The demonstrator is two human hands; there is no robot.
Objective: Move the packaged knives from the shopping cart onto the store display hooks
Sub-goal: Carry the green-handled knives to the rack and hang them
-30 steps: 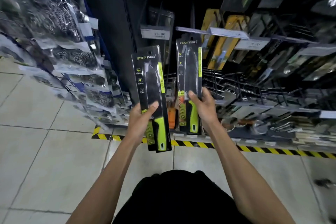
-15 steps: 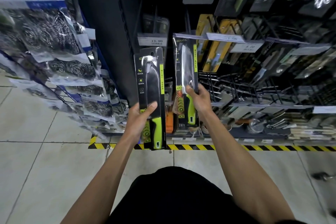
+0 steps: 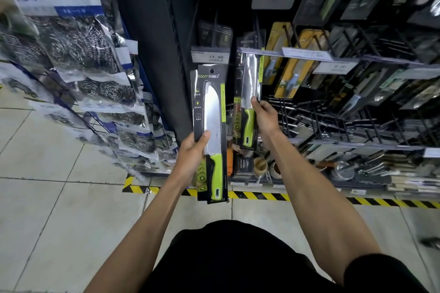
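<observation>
My left hand point(image 3: 190, 157) grips one packaged knife point(image 3: 210, 131) upright. My right hand point(image 3: 264, 118) pinches a second packaged knife point(image 3: 248, 100), raised against the display hooks point(image 3: 309, 112).

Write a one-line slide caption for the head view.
Left hand holds one packaged knife below a 13.90 price tag; right hand holds a second knife up at the display hooks.

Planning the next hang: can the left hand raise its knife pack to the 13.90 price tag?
Probably yes. The left hand holds its knife pack right under the price tag, nothing between; the right hand holds a second pack aside.
</observation>
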